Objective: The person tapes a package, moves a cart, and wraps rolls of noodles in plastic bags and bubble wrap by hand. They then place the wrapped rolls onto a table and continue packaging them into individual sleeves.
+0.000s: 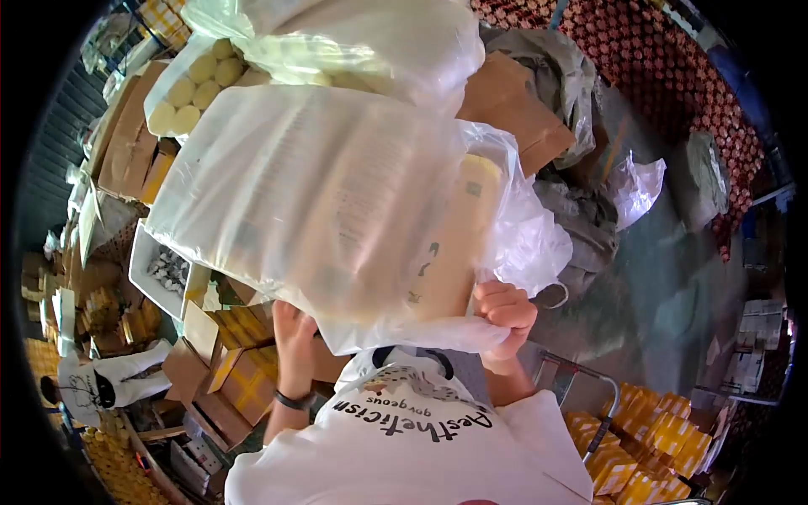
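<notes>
A large translucent plastic bag [311, 194] lies across the middle of the view, with rows of pale yellow printed items showing through it. At its lower right corner my right hand [503, 313] is closed on the gathered plastic edge. Under the lower left edge is my left hand [295, 337], with a dark band on the wrist; its fingertips are partly hidden beneath the bag, so its hold cannot be made out. Loose, crumpled plastic [526, 240] spreads from the bag's right end.
Another filled bag [362, 42] lies beyond. Cardboard boxes [513, 109] stand behind, with more at left near a white bin [160, 269]. Yellow packages [652, 429] and a cart handle [602, 425] are lower right. Another person [105, 383] is at far left.
</notes>
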Demonstrator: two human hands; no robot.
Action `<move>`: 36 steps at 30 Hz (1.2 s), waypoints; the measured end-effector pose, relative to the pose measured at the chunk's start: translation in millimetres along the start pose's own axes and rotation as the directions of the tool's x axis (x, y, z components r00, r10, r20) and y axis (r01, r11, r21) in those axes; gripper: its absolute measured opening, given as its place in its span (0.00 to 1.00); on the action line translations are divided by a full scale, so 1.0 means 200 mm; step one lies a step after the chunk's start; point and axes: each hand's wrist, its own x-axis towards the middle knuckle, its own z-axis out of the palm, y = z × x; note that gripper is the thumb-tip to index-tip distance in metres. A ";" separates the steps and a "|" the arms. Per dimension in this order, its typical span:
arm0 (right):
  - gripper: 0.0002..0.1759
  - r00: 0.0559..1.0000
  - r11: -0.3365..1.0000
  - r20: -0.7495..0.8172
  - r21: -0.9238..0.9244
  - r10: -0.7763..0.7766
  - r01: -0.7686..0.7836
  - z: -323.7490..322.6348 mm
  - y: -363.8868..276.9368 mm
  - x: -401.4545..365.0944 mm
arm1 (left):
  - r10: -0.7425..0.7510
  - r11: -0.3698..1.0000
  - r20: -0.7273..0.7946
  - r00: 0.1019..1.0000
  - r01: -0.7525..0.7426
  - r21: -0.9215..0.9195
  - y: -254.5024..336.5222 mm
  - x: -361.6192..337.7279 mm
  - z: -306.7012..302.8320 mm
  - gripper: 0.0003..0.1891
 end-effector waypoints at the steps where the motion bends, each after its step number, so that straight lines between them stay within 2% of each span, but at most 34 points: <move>1: 0.26 1.000 1.000 -0.002 -0.010 0.007 -0.007 0.01 -0.01 -0.01 | 0.137 0.943 0.042 0.990 -0.144 0.299 0.02 -0.11 0.03 0.27; 2: 0.25 1.000 1.000 0.027 -0.025 -0.006 0.007 0.01 -0.01 -0.03 | 0.503 0.476 0.161 0.849 -0.428 0.769 0.06 -0.12 -0.04 0.29; 3: 0.24 0.998 0.999 0.055 -0.039 -0.020 0.022 0.01 -0.01 -0.05 | 0.794 0.296 0.207 0.572 -0.660 0.691 0.09 -0.11 -0.01 0.33; 4: 0.23 0.996 0.998 0.083 -0.050 -0.031 0.035 0.02 -0.02 -0.08 | 0.956 0.038 0.209 0.205 -0.795 0.605 0.16 -0.09 0.07 0.38; 5: 0.22 0.998 0.998 -0.002 -0.012 -0.064 0.064 0.09 -0.05 -0.07 | 0.853 -0.054 0.479 0.208 -0.877 0.477 0.26 -0.11 0.15 0.39; 6: 0.18 0.999 0.999 0.038 -0.023 -0.033 0.034 0.09 -0.08 -0.10 | 0.678 -0.057 0.709 0.194 -0.948 0.314 0.37 -0.14 0.23 0.40; 7: 0.16 0.997 0.999 0.079 -0.035 -0.007 0.010 0.10 -0.10 -0.12 | 0.422 -0.087 0.885 0.196 -0.963 0.255 0.44 -0.16 0.33 0.33; 8: 0.16 0.993 0.999 0.121 -0.049 0.015 -0.009 0.11 -0.12 -0.14 | 0.372 -0.031 0.904 0.210 -0.971 0.239 0.44 -0.13 0.42 0.22; 10: 0.18 0.987 0.994 0.160 -0.113 0.027 -0.009 0.12 -0.16 -0.16 | 0.358 0.056 0.920 0.159 -0.987 0.149 0.36 -0.11 0.40 0.12; 12: 0.19 0.990 0.987 0.133 -0.161 0.041 -0.020 0.16 -0.19 -0.18 | 0.443 0.299 0.872 0.208 -0.951 0.075 0.34 -0.16 0.38 0.10; 13: 0.17 0.976 0.978 0.205 -0.205 0.076 -0.033 0.15 -0.21 -0.17 | 0.476 0.411 0.847 0.237 -0.911 0.024 0.34 -0.17 0.37 0.10; 14: 0.15 0.951 0.955 0.280 -0.294 0.134 -0.048 0.16 -0.23 -0.15 | 0.481 0.570 0.821 0.307 -0.821 -0.026 0.38 -0.17 0.37 0.08; 15: 0.14 0.917 0.923 0.346 -0.382 0.197 -0.054 0.17 -0.26 -0.11 | 0.553 0.744 0.674 0.489 -0.654 -0.137 0.35 -0.18 0.36 0.08; 16: 0.12 0.875 0.882 0.403 -0.468 0.268 -0.054 0.19 -0.31 -0.06 | 0.538 0.842 0.510 0.671 -0.455 -0.290 0.32 -0.20 0.34 0.08; 17: 0.18 0.759 0.851 0.481 -0.493 0.439 -0.180 0.16 -0.36 -0.02 | 0.462 0.881 0.379 0.802 -0.365 -0.302 0.33 -0.21 0.35 0.10; 18: 0.22 0.774 0.849 0.449 -0.487 0.446 -0.206 0.13 -0.42 0.05 | 0.483 0.861 0.309 0.819 -0.381 -0.337 0.34 -0.22 0.37 0.11; 19: 0.26 0.789 0.846 0.417 -0.483 0.450 -0.227 0.09 -0.45 0.13 | 0.503 0.836 0.237 0.831 -0.399 -0.376 0.33 -0.23 0.41 0.12; 20: 0.30 0.896 0.754 0.295 -0.654 0.331 -0.063 -0.01 -0.41 0.20 | 0.520 0.806 0.158 0.839 -0.422 -0.416 0.33 -0.22 0.44 0.13; 21: 0.31 0.938 0.663 0.208 -0.748 0.278 -0.030 -0.09 -0.33 0.27 | 0.579 0.776 0.263 0.772 -0.423 -0.467 0.31 -0.18 0.40 0.17; 22: 0.33 0.968 0.555 0.119 -0.831 0.221 -0.025 -0.17 -0.24 0.35 | 0.602 0.749 0.250 0.759 -0.427 -0.506 0.30 -0.18 0.42 0.17; 23: 0.33 0.963 0.512 0.022 -0.850 0.267 -0.123 -0.24 -0.11 0.41 | 0.622 0.724 0.241 0.745 -0.429 -0.541 0.30 -0.17 0.43 0.18; 25: 0.20 0.922 0.708 0.274 -0.706 0.272 0.001 -0.37 0.29 0.38 | 0.655 0.712 0.274 0.704 -0.453 -0.537 0.29 -0.15 0.41 0.20; 26: 0.16 0.854 0.739 0.229 -0.631 0.467 -0.235 -0.36 0.35 0.43 | 0.667 0.685 0.272 0.694 -0.428 -0.590 0.29 -0.15 0.42 0.22; 27: 0.12 0.738 0.708 0.210 -0.534 0.641 -0.463 -0.32 0.41 0.46 | 0.677 0.690 0.302 0.671 -0.437 -0.576 0.29 -0.14 0.41 0.21; 28: 0.10 0.581 0.614 0.220 -0.422 0.783 -0.667 -0.30 0.46 0.48 | 0.684 0.697 0.333 0.649 -0.446 -0.562 0.29 -0.13 0.40 0.21; 31: 0.15 0.479 0.611 0.408 -0.306 0.777 -0.730 -0.38 0.64 0.46 | 0.747 0.597 0.261 0.611 -0.445 -0.667 0.31 -0.10 0.43 0.19; 32: 0.15 0.484 0.607 0.381 -0.352 0.788 -0.712 -0.35 0.57 0.48 | 0.772 0.548 0.230 0.593 -0.437 -0.713 0.31 -0.09 0.44 0.19; 33: 0.14 0.487 0.600 0.354 -0.396 0.798 -0.695 -0.31 0.48 0.47 | 0.840 0.502 0.314 0.442 -0.412 -0.760 0.27 -0.03 0.37 0.18; 34: 0.14 0.485 0.586 0.329 -0.440 0.810 -0.680 -0.26 0.39 0.45 | 0.717 0.532 0.077 0.693 -0.473 -0.702 0.26 -0.14 0.36 0.15; 36: 0.13 0.516 0.606 0.325 -0.327 0.793 -0.726 -0.22 0.29 0.34 | 0.777 0.505 0.138 0.615 -0.477 -0.719 0.34 -0.15 0.27 0.12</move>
